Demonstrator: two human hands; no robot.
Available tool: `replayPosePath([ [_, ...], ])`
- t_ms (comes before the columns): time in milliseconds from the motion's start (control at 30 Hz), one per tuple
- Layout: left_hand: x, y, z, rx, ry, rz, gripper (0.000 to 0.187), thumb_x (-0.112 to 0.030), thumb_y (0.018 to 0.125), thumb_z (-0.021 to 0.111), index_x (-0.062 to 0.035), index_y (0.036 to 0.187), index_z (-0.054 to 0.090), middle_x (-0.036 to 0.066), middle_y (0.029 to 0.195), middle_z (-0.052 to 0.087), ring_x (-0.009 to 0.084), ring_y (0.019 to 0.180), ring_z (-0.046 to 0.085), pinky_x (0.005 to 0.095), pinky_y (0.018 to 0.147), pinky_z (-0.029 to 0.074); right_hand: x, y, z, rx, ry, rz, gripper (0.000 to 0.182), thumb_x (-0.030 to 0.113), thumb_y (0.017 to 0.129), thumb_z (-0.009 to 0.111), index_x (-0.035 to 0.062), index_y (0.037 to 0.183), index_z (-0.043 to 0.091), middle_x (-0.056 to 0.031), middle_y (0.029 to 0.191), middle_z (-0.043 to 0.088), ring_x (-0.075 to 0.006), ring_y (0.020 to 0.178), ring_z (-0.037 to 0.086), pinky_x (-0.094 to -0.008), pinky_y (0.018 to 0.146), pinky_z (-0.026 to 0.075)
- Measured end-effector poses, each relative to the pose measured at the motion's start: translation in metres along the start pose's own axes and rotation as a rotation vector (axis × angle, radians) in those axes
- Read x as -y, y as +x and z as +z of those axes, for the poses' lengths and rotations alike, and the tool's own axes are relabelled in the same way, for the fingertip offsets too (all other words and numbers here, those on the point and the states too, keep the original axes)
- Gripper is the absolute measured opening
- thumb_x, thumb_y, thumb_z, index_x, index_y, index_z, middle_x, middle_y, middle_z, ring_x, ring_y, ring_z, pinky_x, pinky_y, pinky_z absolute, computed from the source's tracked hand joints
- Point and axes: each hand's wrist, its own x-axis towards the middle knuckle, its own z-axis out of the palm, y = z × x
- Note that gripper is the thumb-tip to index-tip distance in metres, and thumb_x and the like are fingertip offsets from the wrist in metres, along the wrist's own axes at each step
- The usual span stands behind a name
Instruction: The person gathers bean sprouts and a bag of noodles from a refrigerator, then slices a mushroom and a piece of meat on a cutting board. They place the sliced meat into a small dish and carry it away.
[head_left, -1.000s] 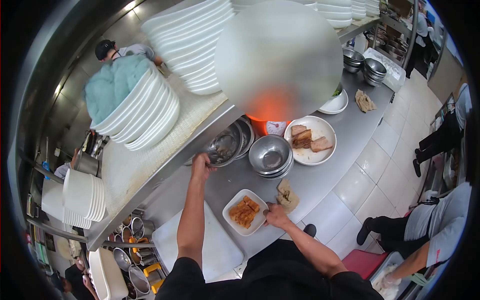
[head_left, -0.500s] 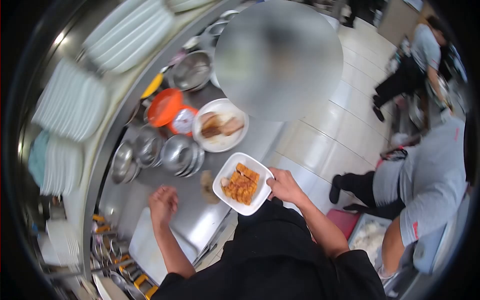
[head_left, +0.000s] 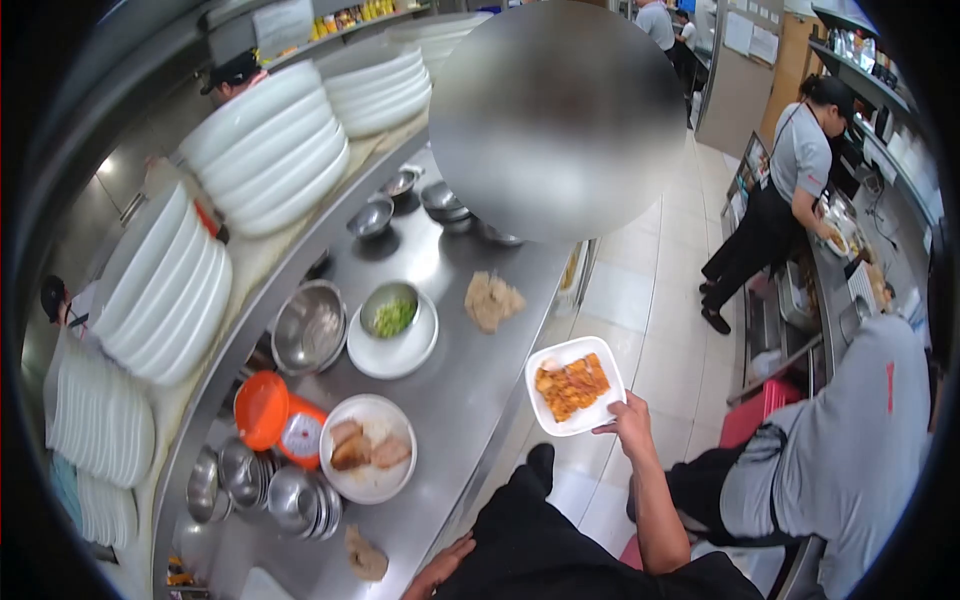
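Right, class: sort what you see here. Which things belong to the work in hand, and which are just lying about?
In hand:
right hand
square white plate of fried pieces, carried over the floor

Lying about:
round plate of meat slices
orange scale
bowl of chopped greens
steel bowls
stacked white plates

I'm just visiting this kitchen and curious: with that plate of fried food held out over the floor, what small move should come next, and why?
Probably keep the square white plate of orange fried pieces level and carry it onward. The right hand grips only its near edge, it hangs over the tiled aisle off the steel counter, and a person in a grey shirt bends close by.
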Motion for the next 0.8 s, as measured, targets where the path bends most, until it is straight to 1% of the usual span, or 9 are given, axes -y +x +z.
replayPosePath([
  [67,0.073,0.030,-0.003,-0.032,-0.261,0.403,0.072,-0.056,0.092,0.050,0.0008,0.135,0.049,0.019,0.141,0.046,0.0261,0.134,0.041,0.0350,0.111,0.027,0.015,0.035,-0.021,-0.094,0.056,-0.010,0.038,0.002,0.080,0.043,-0.0136,0.113,0.053,-0.0212,0.092,0.065,-0.0293,0.070,0.068,-0.0349,0.054,0.062],
  [167,0.012,0.053,0.004,-0.092,-0.211,-0.072,0.070,-0.054,0.091,0.051,0.0012,0.134,0.050,0.017,0.135,0.051,0.0247,0.128,0.045,0.0344,0.105,0.032,0.043,0.076,-0.061,-0.183,0.093,-0.026,0.038,0.002,0.079,0.043,-0.0134,0.112,0.053,-0.0215,0.092,0.065,-0.0297,0.070,0.068,-0.0346,0.054,0.062],
  [300,-0.092,0.114,-0.001,-0.112,-0.180,-0.370,0.068,-0.052,0.091,0.054,0.0018,0.132,0.051,0.014,0.126,0.057,0.0229,0.122,0.050,0.0337,0.098,0.039,0.057,0.119,-0.129,-0.368,0.109,-0.052,0.037,0.003,0.079,0.044,-0.0128,0.111,0.053,-0.0224,0.089,0.065,-0.0290,0.071,0.069,-0.0357,0.054,0.062],
  [333,-0.126,0.131,-0.004,-0.112,-0.154,-0.400,0.068,-0.052,0.091,0.054,0.0019,0.132,0.052,0.013,0.124,0.059,0.0225,0.120,0.052,0.0335,0.096,0.040,0.064,0.129,-0.144,-0.420,0.138,-0.080,0.038,0.005,0.079,0.044,-0.0126,0.111,0.054,-0.0217,0.091,0.065,-0.0292,0.071,0.069,-0.0357,0.055,0.061],
  [400,-0.185,0.158,-0.016,-0.092,0.067,-0.075,0.055,-0.042,0.091,0.059,0.0012,0.125,0.057,0.007,0.103,0.065,0.0163,0.099,0.058,0.0315,0.078,0.044,0.076,0.144,-0.173,-0.546,0.153,-0.140,0.038,0.010,0.082,0.045,-0.0114,0.111,0.056,-0.0199,0.093,0.066,-0.0287,0.073,0.069,-0.0357,0.058,0.060],
  [533,-0.302,0.214,0.004,-0.092,-0.051,-0.097,0.045,-0.033,0.092,0.058,0.0014,0.122,0.058,0.008,0.096,0.065,0.0171,0.092,0.060,0.0304,0.074,0.046,0.076,0.194,-0.259,-0.796,0.283,-0.200,0.036,0.009,0.084,0.046,-0.0126,0.111,0.055,-0.0204,0.094,0.064,-0.0303,0.070,0.068,-0.0359,0.057,0.062],
  [633,-0.314,0.278,0.009,-0.178,0.043,-0.314,0.030,-0.025,0.094,0.059,-0.0034,0.116,0.061,0.007,0.094,0.066,0.0164,0.075,0.061,0.0318,0.075,0.051,0.085,0.235,-0.333,-0.951,0.325,-0.201,0.035,0.008,0.085,0.046,-0.0136,0.110,0.054,-0.0208,0.094,0.063,-0.0303,0.069,0.068,-0.0365,0.057,0.062],
  [733,-0.177,0.400,-0.085,0.004,0.536,-0.097,0.034,-0.031,0.095,0.056,-0.0043,0.116,0.062,0.006,0.096,0.068,0.0202,0.080,0.063,0.0354,0.077,0.051,0.097,0.269,-0.385,-1.117,0.360,-0.266,0.033,0.006,0.085,0.046,-0.0134,0.111,0.051,-0.0210,0.095,0.062,-0.0299,0.075,0.068,-0.0385,0.061,0.063],
  [800,-0.203,0.396,-0.039,0.004,0.614,-0.157,0.034,-0.031,0.093,0.055,-0.0084,0.117,0.062,0.008,0.098,0.068,0.0226,0.082,0.065,0.0370,0.075,0.053,0.094,0.290,-0.456,-1.173,0.374,-0.313,0.031,0.005,0.086,0.048,-0.0141,0.110,0.051,-0.0179,0.092,0.058,-0.0292,0.076,0.066,-0.0422,0.063,0.064],
])
